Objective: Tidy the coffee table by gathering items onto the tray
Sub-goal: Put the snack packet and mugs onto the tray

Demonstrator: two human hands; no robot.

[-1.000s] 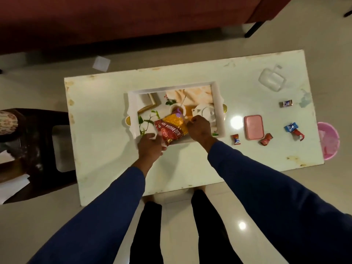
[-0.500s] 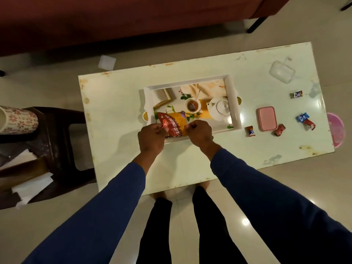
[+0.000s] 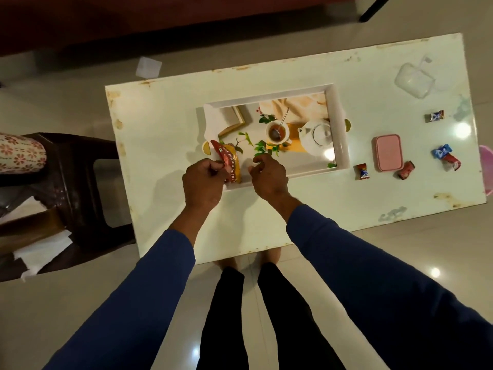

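Note:
A white tray with a printed tea-set picture lies in the middle of the pale coffee table. A red and yellow snack packet stands on edge at the tray's near left corner. My left hand pinches the packet's near side. My right hand hovers just right of the packet, fingers loosely apart, holding nothing. On the table right of the tray lie a pink box, a clear plastic case and several wrapped sweets.
A dark stool with papers stands left of the table. A dark red sofa runs along the far side. A pink bin peeks out at the right edge. A paper scrap lies on the floor.
My right hand has let go of the snack packet and drawn slightly right. The packet has shifted to the tray's left corner, turned on edge, held only by my left hand.

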